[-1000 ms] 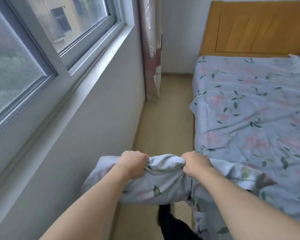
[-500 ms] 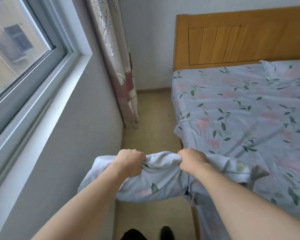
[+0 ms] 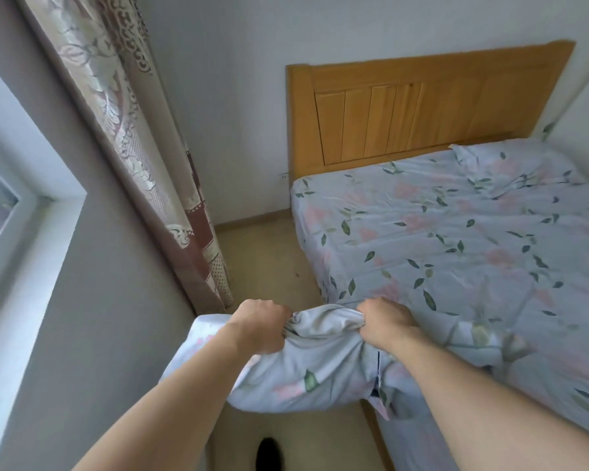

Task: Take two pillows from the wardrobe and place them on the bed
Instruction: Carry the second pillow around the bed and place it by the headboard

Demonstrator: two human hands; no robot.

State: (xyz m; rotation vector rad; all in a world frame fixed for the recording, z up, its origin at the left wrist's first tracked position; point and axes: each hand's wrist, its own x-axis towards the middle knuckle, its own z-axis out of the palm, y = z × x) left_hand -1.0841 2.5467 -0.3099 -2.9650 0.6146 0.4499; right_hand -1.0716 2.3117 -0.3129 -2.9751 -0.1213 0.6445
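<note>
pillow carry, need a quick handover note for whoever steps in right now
Left hand: shut on the pillow's top edge.
Right hand: shut on the same edge, beside the left.
Pillow: floral case, held up over the floor at the near side edge of the bed, in the gap along the window wall.
Done: one pillow fetched. Another pillow already seems to lie by the headboard.
Left: set this pillow on the bed near the headboard.
</note>
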